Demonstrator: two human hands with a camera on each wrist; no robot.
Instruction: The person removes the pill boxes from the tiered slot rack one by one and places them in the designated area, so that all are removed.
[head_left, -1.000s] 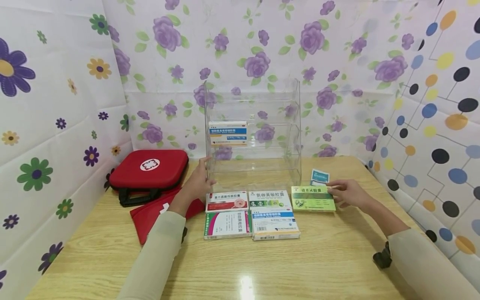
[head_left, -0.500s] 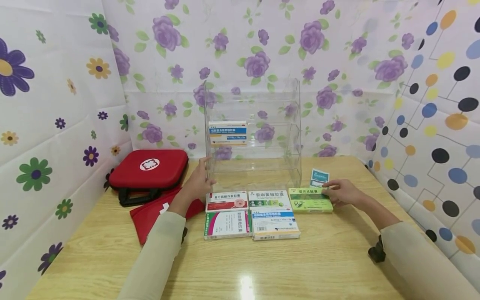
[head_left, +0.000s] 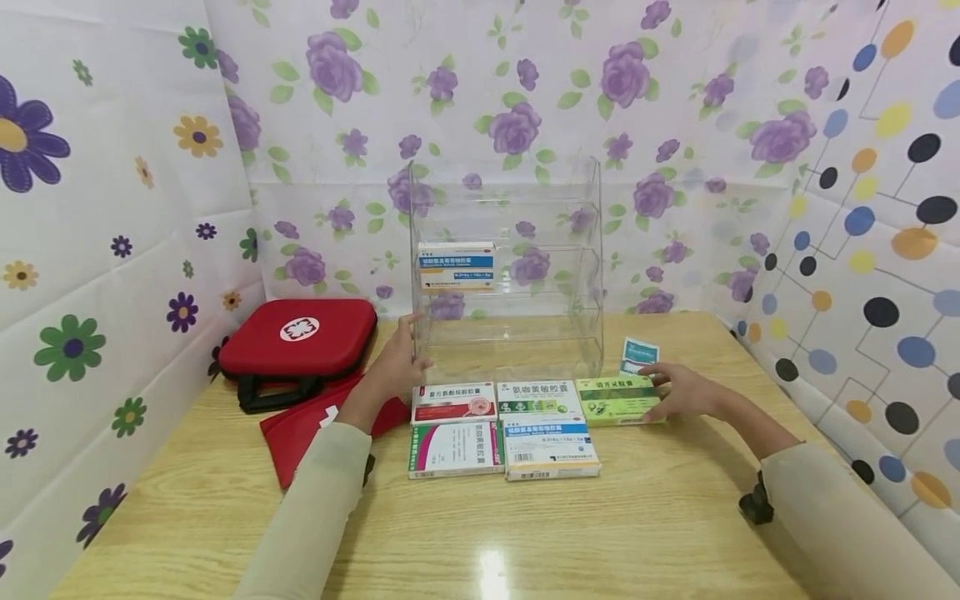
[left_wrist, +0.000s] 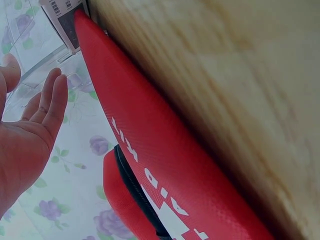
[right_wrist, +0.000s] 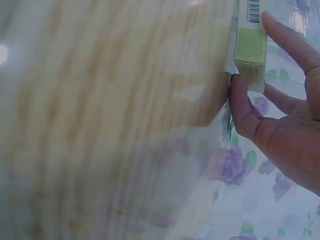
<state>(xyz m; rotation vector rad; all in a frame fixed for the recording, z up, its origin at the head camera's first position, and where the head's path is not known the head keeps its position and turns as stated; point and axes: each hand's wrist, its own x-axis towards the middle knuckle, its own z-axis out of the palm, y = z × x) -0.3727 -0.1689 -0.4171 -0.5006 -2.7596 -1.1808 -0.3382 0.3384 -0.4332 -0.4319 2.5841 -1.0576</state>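
My right hand is at the right end of a light green medicine box lying on the table, thumb on the near side and fingers on the far side. In the right wrist view, thumb and fingers surround the end of that box. My left hand rests against the lower left side of a clear acrylic rack; its fingers look extended in the left wrist view. Left of the green box lie a white-and-green box and a red-and-white box.
A blue-and-white box stands in the rack. Nearer me lie another blue-and-white box and a green-and-magenta box. A red case and red pouch are at left, a small teal packet behind the green box.
The green box has slid left until beside the white-and-green box. My right hand moved left with it, then shifted its fingers slightly. My left hand stayed at the rack.
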